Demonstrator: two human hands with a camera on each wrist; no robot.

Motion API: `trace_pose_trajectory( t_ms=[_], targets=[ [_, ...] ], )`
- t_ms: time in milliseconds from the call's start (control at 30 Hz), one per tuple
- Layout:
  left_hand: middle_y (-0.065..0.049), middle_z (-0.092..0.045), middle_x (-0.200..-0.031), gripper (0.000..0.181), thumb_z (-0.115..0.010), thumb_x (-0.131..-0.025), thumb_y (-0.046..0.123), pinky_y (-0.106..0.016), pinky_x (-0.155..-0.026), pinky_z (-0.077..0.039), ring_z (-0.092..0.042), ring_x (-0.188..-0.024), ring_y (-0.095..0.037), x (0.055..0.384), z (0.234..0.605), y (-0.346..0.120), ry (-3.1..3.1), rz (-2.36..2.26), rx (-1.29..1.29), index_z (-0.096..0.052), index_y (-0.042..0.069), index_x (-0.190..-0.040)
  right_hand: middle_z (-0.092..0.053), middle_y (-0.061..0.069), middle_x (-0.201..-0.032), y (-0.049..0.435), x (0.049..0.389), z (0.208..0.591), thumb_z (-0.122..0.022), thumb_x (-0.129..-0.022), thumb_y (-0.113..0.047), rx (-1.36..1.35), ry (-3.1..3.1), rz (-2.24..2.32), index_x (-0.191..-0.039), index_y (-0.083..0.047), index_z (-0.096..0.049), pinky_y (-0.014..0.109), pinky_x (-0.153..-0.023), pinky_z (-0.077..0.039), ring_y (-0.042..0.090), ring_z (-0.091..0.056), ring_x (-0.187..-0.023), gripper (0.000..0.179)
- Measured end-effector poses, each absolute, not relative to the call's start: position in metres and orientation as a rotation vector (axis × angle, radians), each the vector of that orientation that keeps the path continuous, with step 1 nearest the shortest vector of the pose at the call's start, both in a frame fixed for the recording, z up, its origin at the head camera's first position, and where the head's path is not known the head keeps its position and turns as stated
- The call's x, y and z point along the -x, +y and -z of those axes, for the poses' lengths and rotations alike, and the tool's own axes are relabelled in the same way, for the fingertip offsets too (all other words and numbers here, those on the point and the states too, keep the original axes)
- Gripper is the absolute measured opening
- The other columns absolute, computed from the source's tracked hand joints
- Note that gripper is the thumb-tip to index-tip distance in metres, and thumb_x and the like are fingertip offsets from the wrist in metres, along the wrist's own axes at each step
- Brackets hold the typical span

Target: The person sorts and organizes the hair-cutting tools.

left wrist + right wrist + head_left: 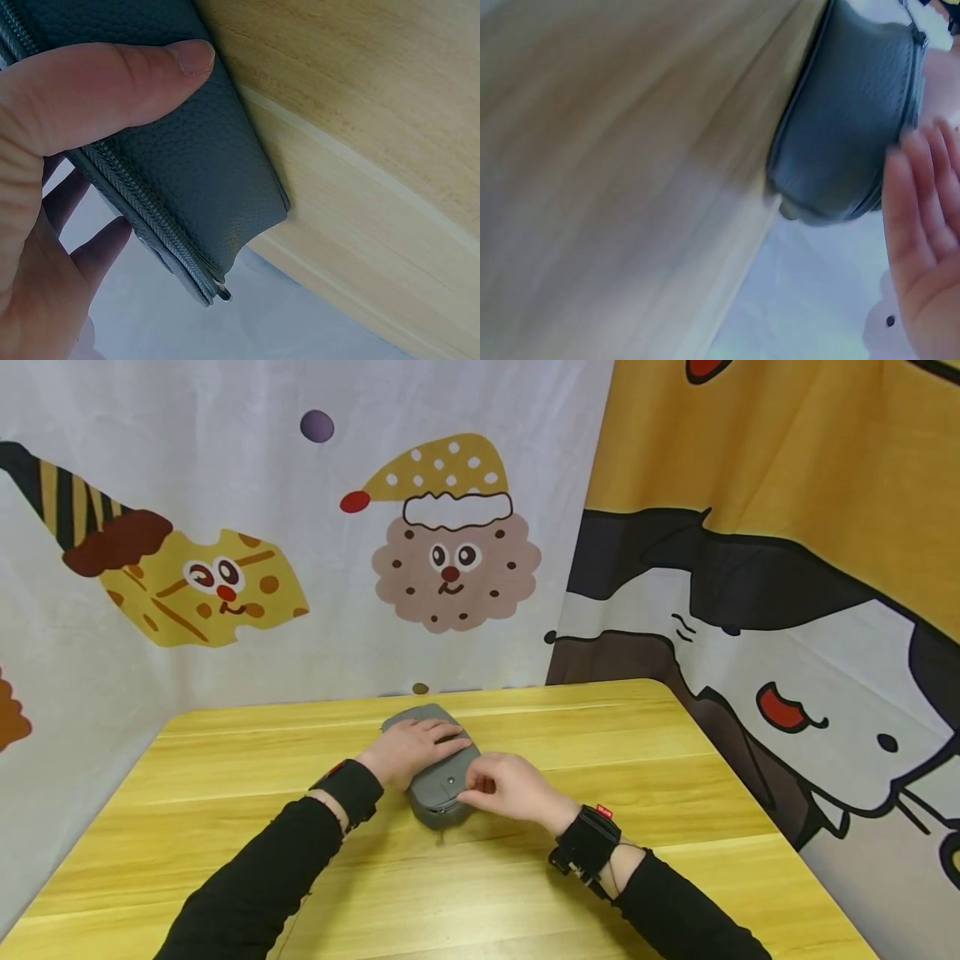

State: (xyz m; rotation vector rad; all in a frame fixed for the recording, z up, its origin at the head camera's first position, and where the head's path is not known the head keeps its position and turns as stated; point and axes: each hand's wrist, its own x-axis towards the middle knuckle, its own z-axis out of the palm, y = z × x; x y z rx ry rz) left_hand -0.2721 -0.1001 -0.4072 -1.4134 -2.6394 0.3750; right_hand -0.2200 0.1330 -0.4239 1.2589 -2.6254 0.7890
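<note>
A grey leather zip pouch (431, 781) with a small snap on its top lies on the wooden table. My left hand (411, 747) holds it from above, fingers spread over the top. In the left wrist view the left thumb (135, 82) presses along the pouch's side wall, just past the zipper (142, 195). At the near right corner of the pouch, my right hand (510, 787) brings thumb and index fingertips together at the zip pull, which the fingers mostly hide. In the right wrist view its other fingers (915, 180) are beside the pouch's zipped edge.
The light wooden table (600, 743) extends around the pouch, its far edge near the pouch's far end. Behind hangs a white curtain (262, 668) with cartoon prints, and a yellow and black one (675, 435) hangs at the right. Black bands (588, 847) circle both wrists.
</note>
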Motion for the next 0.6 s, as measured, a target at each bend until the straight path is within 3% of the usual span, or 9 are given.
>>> trace_pose_trajectory(
  t_ms=[133,333,600],
  targets=[
    [-0.007,-0.038,-0.154,0.099,-0.090,-0.074,0.017,-0.048,-0.103,-0.045,-0.038,-0.139,-0.029,0.2726,0.4076,-0.0991,-2.652,-0.378,1.412,-0.035,0.022,-0.155,-0.055,-0.004,-0.088,0.1395,0.2230,0.4262,-0.078,-0.087,-0.027,-1.042,-2.650,-0.802,-0.094,-0.014,-0.063,0.026,-0.069,-0.047,0.012,-0.053,-0.078,0.021],
    [-0.007,-0.039,-0.154,0.101,-0.092,-0.071,0.018,-0.049,-0.103,-0.045,-0.038,-0.138,-0.030,0.2738,0.4087,-0.0996,-2.656,-0.364,1.417,-0.035,0.023,-0.155,-0.058,0.006,-0.108,0.1431,0.2241,0.4281,-0.083,-0.082,-0.029,-0.954,-2.733,-0.784,-0.115,-0.006,-0.064,0.034,-0.084,-0.052,0.019,-0.058,-0.097,0.045],
    [-0.008,-0.039,-0.153,0.104,-0.093,-0.068,0.018,-0.049,-0.104,-0.044,-0.038,-0.138,-0.030,0.2743,0.4088,-0.0994,-2.669,-0.342,1.417,-0.035,0.022,-0.155,-0.059,0.013,-0.114,0.1430,0.2259,0.4282,-0.083,-0.083,-0.023,-0.943,-2.807,-0.768,-0.125,0.000,-0.062,0.036,-0.085,-0.053,0.026,-0.062,-0.100,0.052]
  ],
)
